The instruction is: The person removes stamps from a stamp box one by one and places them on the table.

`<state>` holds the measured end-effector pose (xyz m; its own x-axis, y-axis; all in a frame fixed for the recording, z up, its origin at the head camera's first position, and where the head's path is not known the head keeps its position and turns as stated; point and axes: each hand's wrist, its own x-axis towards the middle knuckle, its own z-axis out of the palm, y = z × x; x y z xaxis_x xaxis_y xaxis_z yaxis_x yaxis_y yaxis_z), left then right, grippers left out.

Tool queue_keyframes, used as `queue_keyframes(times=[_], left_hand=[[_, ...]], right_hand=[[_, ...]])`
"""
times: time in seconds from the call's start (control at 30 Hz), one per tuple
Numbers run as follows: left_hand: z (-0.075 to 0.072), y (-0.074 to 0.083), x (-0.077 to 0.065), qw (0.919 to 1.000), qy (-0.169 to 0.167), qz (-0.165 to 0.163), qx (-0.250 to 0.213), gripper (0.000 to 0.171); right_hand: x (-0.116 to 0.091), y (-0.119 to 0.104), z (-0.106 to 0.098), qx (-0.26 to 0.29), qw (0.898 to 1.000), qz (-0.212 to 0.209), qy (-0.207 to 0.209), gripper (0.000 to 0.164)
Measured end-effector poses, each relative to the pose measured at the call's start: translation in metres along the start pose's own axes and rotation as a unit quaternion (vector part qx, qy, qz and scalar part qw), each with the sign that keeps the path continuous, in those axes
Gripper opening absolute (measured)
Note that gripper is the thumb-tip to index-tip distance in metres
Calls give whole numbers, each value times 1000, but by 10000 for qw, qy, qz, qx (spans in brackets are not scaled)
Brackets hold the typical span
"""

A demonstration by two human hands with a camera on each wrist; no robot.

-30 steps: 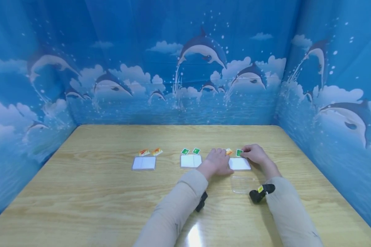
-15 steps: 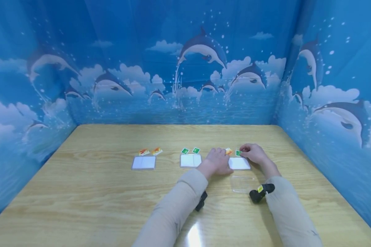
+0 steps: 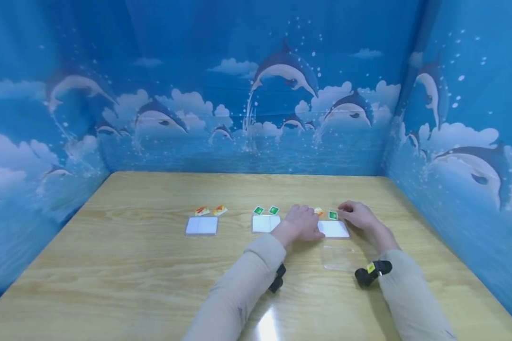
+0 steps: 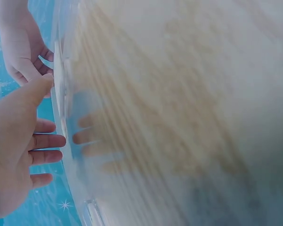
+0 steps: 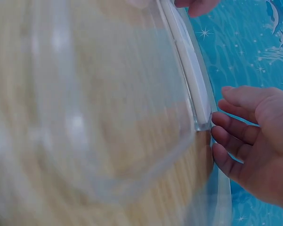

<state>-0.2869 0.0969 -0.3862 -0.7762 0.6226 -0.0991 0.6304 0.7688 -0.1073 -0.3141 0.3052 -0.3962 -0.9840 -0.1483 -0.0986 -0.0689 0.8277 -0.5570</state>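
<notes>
My left hand lies low over the table, fingers extended, its thumb at the left end of a flat case with a white face. Beyond that case are a green square card and an orange picture card, the latter partly covered by my left fingers in the head view. Just right of the green card is my right hand, fingers loosely bent. In the right wrist view its thumb and fingers stand apart beside the white case's end, with nothing visible between them.
A clear plastic cover lies nearer me than the right case. To the left are a middle white case with two green cards and a left case with two orange cards. Dolphin-print cloth surrounds the table.
My right fingers have drawn back to the right off the green card, which now shows whole and sits straighter. The left hand holds its place. The head view has shifted slightly.
</notes>
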Motion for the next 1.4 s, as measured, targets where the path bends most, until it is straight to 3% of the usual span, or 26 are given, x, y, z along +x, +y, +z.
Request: queue_keyframes(times=[0.33, 0.6, 0.77, 0.93, 1.2, 1.4], left_hand=[[-6, 7, -1, 9998, 93, 19, 169, 56], [-13, 11, 0, 9973, 682, -210, 158, 44], [-21, 8, -5, 9940, 1047, -320, -28, 34], [-21, 4, -12, 9897, 1339, -450, -231, 29], [-15, 8, -25, 9917, 1134, -469, -384, 32], [-11, 17, -35, 9951, 908, -276, -273, 43]], right_hand=[[-9, 0, -3, -334, 9985, -424, -17, 42], [-19, -4, -13, -756, 9932, -881, -76, 48], [-28, -5, -15, -1117, 9849, -1316, 145, 50], [-40, -10, -15, -1577, 9703, -1786, 418, 52], [-58, -10, -15, -2047, 9494, -2316, 558, 61], [-73, -13, -14, -2242, 9352, -2670, 621, 63]])
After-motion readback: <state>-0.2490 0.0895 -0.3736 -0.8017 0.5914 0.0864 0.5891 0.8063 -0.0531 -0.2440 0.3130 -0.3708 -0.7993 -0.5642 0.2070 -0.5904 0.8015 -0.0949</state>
